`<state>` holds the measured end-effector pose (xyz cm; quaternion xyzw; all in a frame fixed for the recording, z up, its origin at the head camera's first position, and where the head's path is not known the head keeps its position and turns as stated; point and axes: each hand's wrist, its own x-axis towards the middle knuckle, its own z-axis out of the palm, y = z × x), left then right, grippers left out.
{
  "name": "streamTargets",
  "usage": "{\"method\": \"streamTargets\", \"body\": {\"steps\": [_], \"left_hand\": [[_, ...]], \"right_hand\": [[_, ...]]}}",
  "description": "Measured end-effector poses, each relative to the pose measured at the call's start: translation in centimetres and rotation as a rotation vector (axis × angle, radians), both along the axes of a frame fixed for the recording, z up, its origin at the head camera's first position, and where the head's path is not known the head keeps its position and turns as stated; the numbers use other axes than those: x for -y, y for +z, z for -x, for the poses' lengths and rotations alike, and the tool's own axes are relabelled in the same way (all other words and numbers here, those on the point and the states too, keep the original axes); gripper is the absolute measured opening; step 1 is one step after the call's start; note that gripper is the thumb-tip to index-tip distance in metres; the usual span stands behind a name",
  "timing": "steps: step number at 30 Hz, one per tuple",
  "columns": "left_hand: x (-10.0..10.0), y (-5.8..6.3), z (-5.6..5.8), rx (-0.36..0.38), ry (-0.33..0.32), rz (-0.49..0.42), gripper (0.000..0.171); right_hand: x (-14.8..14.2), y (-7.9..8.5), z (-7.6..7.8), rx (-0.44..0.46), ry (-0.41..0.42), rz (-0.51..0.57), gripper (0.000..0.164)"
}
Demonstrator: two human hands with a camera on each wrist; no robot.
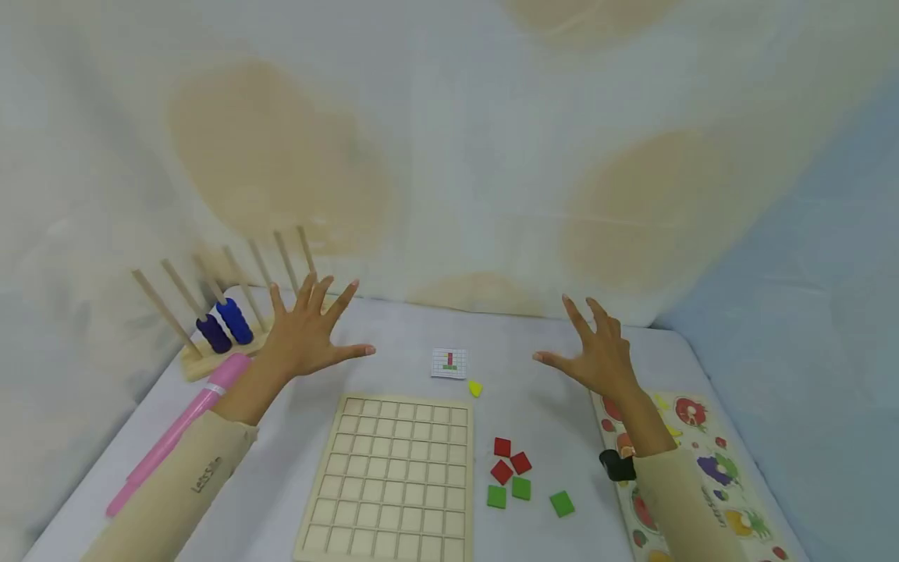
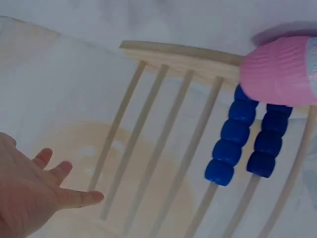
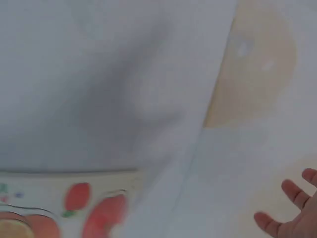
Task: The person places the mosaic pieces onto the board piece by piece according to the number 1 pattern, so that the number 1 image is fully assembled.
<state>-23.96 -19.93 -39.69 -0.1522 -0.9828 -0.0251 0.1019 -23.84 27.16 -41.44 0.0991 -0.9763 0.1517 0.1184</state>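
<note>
A pale table (image 1: 548,421) stands before me, with a blotched cloth (image 1: 477,140) hanging along its far side. At far left is a wooden abacus (image 1: 204,363), and a pink tube (image 1: 168,445) lies just near of it, hiding part of its base from the left wrist's view. At near centre sits a wooden grid tray (image 1: 392,472); beyond it, slightly right, is a small printed card (image 1: 449,363), with a yellow piece (image 1: 475,388) just beside it. Red tiles (image 1: 502,447) and green tiles (image 1: 521,489) lie right of the tray. A fruit picture board (image 1: 702,437) lies at far right of these, the right forearm crossing above it and covering part.

The left hand (image 1: 302,336) is raised with fingers and thumb spread, appearing in front of the abacus's right-hand pegs; I cannot tell whether it touches them. The right hand (image 1: 597,355) is up too, fingers spread and slightly bent, beyond the fruit board, its thumb pointing left toward the card. Both arms reach forward in beige sleeves (image 1: 168,499).

I count 7 pegs, 2 of them carrying blue bead stacks (image 1: 235,320); 3 red tiles, 3 green, 1 yellow piece, 1 card, and 7 columns across the tray.
</note>
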Motion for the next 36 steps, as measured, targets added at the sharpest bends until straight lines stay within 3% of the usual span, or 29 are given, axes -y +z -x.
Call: {"method": "streamTargets", "body": {"steps": [6,10,23,36], "left_hand": [[1.4,-2.3,-2.9,0.028,-0.025,-0.072,0.102],[1.8,-3.5,-4.1,0.051,-0.031,-0.08,0.1],[3.0,-6.5,-5.6,0.047,-0.086,-0.049,0.099],[4.9,-8.8,-8.1,0.07,-0.114,-0.064,0.098]], "right_hand": [[-0.7,-2.7,-2.1,0.033,0.027,0.002,0.108],[-1.1,-3.8,-3.2,0.092,0.023,-0.007,0.108],[-0.6,-5.7,-5.5,0.14,0.044,-0.018,0.105],[2.3,-6.7,-4.9,0.139,0.109,-0.078,0.103]]}}
